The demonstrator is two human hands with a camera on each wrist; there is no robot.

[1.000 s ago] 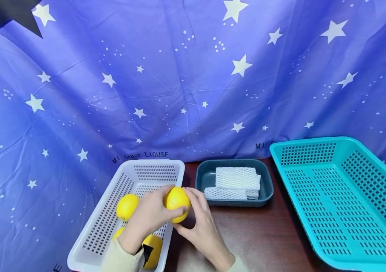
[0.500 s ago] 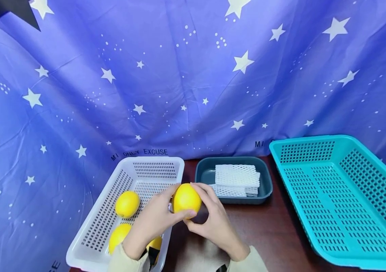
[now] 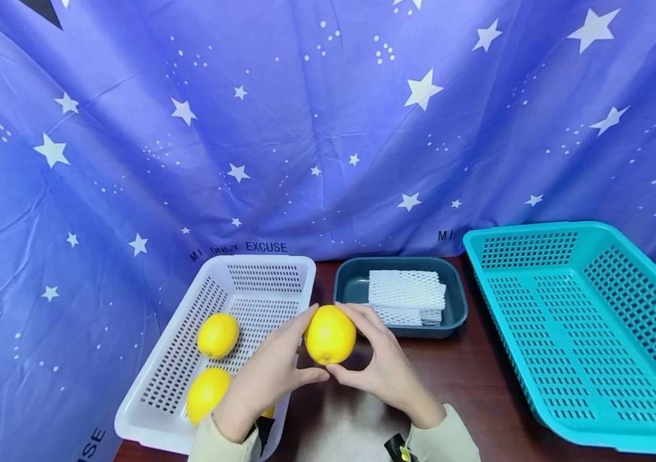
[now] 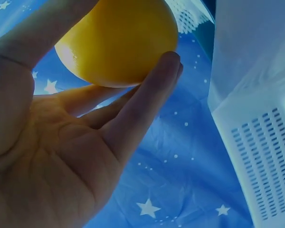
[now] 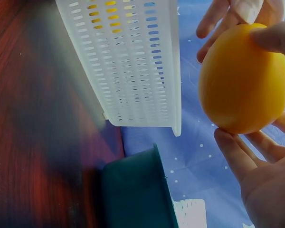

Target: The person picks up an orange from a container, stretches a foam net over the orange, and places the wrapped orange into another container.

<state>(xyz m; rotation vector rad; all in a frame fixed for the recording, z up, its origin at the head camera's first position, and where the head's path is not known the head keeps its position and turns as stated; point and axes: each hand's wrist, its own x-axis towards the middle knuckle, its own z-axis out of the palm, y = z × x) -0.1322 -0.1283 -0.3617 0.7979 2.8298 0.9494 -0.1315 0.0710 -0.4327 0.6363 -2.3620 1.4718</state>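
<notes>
Both hands hold one yellow-orange fruit, which looks like an orange (image 3: 330,335), in front of the body between the white basket and the dark tray. The left hand (image 3: 270,369) has its fingers along the left side of the orange and its thumb low at the near side. Opposite it, the right hand (image 3: 388,366) grips the right side between fingers and thumb. In the right wrist view, fingertips touch the orange (image 5: 244,80) from above and below. Inside the white basket (image 3: 157,427) lie more oranges (image 3: 218,335), one partly hidden behind the left wrist.
A dark blue-green tray (image 3: 353,282) holds white foam net sleeves (image 3: 405,292) at the back. On the right stands a large turquoise basket (image 3: 567,346). A starry blue curtain (image 3: 316,115) hangs behind the brown table (image 3: 443,366).
The hands have carried the orange rightward, from over the white basket's right edge to above the table. The left thumb has slid from the orange's front to its lower edge.
</notes>
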